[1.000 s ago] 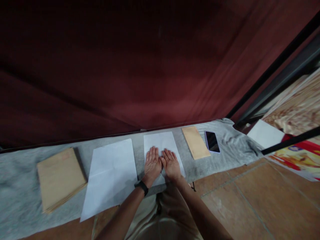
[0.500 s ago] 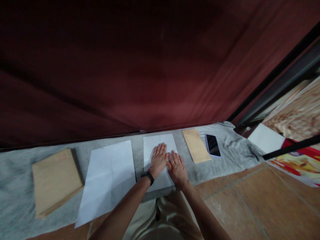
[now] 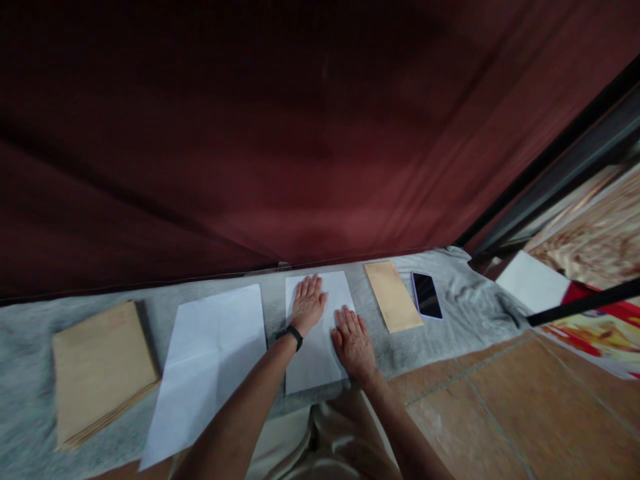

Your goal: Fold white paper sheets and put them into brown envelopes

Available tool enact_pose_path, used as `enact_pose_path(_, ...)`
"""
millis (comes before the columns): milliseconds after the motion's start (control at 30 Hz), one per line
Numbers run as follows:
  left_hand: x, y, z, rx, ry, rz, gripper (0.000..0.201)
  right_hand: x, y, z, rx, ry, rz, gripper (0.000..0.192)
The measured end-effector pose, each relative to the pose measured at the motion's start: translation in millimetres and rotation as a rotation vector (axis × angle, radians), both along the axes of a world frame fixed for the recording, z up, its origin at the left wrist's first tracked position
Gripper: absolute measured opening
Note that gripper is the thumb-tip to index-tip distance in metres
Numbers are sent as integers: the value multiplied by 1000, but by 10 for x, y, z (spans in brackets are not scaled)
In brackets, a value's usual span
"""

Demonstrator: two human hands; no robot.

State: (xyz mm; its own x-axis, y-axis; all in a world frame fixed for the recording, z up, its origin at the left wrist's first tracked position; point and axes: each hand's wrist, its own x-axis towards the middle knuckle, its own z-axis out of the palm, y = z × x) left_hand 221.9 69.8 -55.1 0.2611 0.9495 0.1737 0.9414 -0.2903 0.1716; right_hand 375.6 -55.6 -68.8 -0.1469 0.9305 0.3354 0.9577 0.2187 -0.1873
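Pressing flat on the folded white paper [image 3: 316, 347]: left hand [image 3: 307, 304] spread near its far edge, right hand [image 3: 355, 341] spread at its right edge.

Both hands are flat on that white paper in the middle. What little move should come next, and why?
Probably slide the left hand on toward the far edge of the folded white paper while the right hand pins the near part. Both palms lie flat and open on it, left farther up than right, which looks like smoothing a crease, though no crease line is clear.
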Motion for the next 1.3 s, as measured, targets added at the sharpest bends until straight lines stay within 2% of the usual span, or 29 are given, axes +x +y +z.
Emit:
enact_pose_path(200,-28,-60,-31,36,-25,31,60,8,0,21,-26,12,7,52)
enact_pose_path(333,-85,-249,-21,31,-40,-25,55,1,0,38,-32,27,6,52)
enact_pose_path(533,-184,-793,-6,59,-26,-151,54,-5,1,48,-38,64,-6,50)
enact_pose_path(700,-255,-1311,-2,64,11,-257,53,-52,149,61,-31,150,-22,47)
enact_pose_path(867,-254,-1686,-5,48,3,-303,46,-302,336,66,-75,173,118,48)
enact_pose_path(1000,-214,-1807,9,-4,1,-308,49,-459,366,64,-102,132,186,46)
enact_pose_path(1133,-213,-1816,59,-31,-10,-319,58,-356,337,75,-102,117,207,47)
enact_pose_path(1200,-219,-1808,73,-20,-12,-320,59,-212,294,53,-91,120,169,48)
enact_pose_path(1300,-220,-1802,58,18,-12,-321,61,53,187,-43,-54,126,-15,50)
